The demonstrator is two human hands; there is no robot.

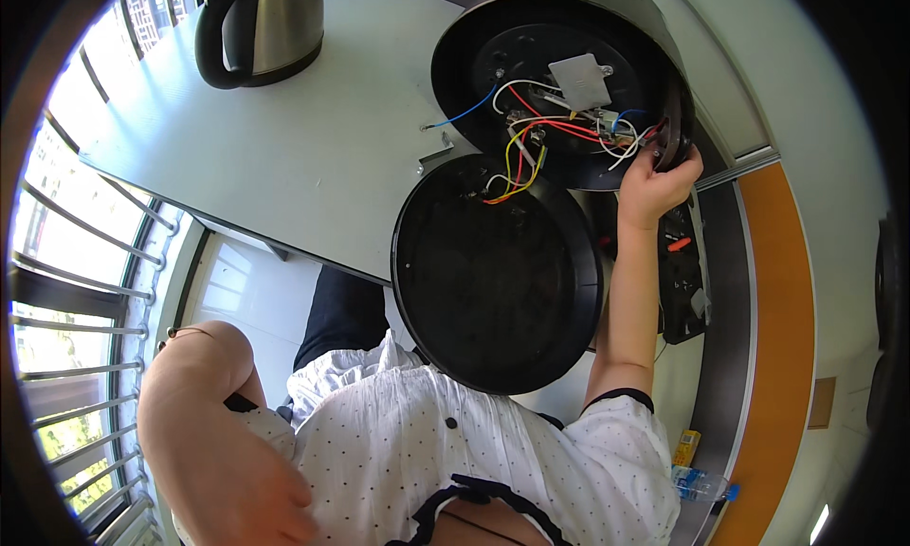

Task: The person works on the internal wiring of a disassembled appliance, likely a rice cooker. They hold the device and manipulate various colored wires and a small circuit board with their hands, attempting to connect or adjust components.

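Right hand (654,188) on upturned appliance base (569,81)

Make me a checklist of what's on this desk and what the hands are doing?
Surface: pale grey table.
Job's things: opened black appliance lying tipped over, wiring exposed; round black base plate beside it.
Clutter: steel kettle at the far corner; black tool tray.
Hands: right hand grips the appliance's rim; left hand rests low against the white dotted shirt, holding nothing.
Cables: red, yellow, white and blue wires loose inside.
Surroundings: window bars on the left.
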